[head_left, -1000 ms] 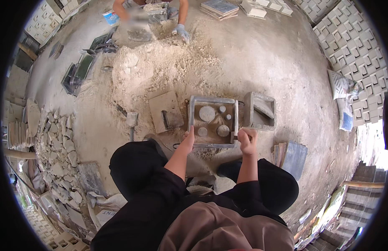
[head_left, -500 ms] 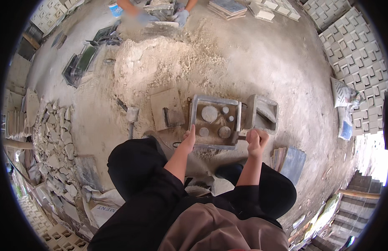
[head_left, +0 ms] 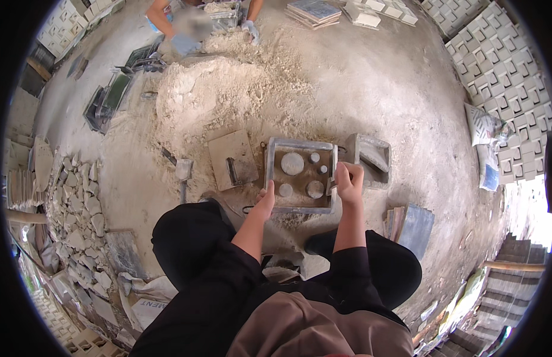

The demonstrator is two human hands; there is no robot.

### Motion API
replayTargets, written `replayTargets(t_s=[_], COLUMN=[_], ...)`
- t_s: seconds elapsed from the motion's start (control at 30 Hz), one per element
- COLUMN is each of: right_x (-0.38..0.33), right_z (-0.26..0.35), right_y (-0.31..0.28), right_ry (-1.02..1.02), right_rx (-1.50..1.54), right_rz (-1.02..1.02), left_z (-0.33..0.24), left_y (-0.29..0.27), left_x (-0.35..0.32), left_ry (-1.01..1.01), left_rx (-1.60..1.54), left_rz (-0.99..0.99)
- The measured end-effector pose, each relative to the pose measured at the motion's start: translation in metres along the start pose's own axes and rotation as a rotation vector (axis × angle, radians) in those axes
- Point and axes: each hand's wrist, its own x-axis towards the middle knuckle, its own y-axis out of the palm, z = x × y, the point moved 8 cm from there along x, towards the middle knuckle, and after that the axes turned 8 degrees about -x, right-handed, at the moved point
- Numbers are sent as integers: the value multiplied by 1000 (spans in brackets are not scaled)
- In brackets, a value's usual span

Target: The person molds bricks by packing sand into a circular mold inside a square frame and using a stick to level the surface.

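A square metal-edged mould (head_left: 302,209) lies on the ground before me, its bottom covered in brown dust. Several round discs, such as the large grey disc (head_left: 292,163), stand up inside it. My left hand (head_left: 265,202) grips the mould's left wall near its front corner, thumb along the edge. Over the right wall, my right hand (head_left: 349,181) is closed in a fist round a small flat-bladed tool (head_left: 332,185). Most of that tool is hidden by the fingers, and its tip is at the inner side of the wall.
A rectangular tray (head_left: 387,178) with a slanted piece inside stands right of the mould. Left are a square board with a handle (head_left: 233,160) and a small shovel (head_left: 184,169). Beyond lies a heap of pale sand (head_left: 198,89), where a co-worker's gloved hand (head_left: 185,44) rests.
My right hand has moved up and left with the tool, onto the mould's right wall. My left hand stays at the left wall. The co-worker's gloved hands have come nearer the heap.
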Motion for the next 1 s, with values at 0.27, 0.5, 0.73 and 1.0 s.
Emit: replayTargets(t_s=[0.27,0.5,0.73,1.0], right_x=[26,24,-13,-36], right_z=[-24,-21,-32,-15], right_y=[23,-4,-36,-21], right_ry=[19,86,59,86], right_rx=[-23,207,302,321], right_rz=[139,40,-43,-45], left_z=[-2,-1,3,13], left_y=[1,11,21,4], left_x=[-10,-6,-7,15], left_ry=[-19,8,-24,-60], left_rx=[-3,-30,-24,-60], left_rz=[0,3,46,47])
